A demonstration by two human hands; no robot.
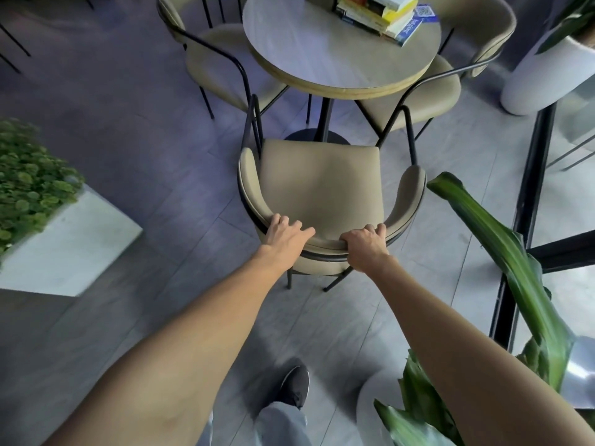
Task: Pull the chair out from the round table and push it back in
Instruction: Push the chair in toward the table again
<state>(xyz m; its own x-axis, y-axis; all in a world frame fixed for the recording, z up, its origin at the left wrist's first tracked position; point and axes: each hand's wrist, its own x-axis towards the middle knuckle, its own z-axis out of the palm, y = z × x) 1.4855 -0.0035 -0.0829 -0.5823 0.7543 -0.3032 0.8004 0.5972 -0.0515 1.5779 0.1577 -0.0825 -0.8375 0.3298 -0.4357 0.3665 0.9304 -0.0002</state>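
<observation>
We reach both bare arms out in front of us, long and nearly straight. Our left hand (285, 235) rests on top of the curved back of the chair (322, 185), at the left part of the rim. Its fingers lie together and bend over the top toward the seat, and the thumb points toward the middle of the back. We cannot tell if this hand is gripping hard or just lying there. Our right hand (365, 244) is clamped on the chair back, a little to the right. Its fingers hook over the top edge and the knuckles stick up. The two hands are near each other but do not touch.

The chair stands on the floor at 6 o'clock from the round surface (338, 56), with its seat out in the open and its front edge near the pole under the surface. Two more chairs sit at 9 o'clock and 3 o'clock of the surface, partly tucked under it. A pile of books (383, 17) lies on the surface at about 1 o'clock. Our shoe (296, 384) is on the floor below the chair. A green leaf (502, 246) hangs near our right arm.
</observation>
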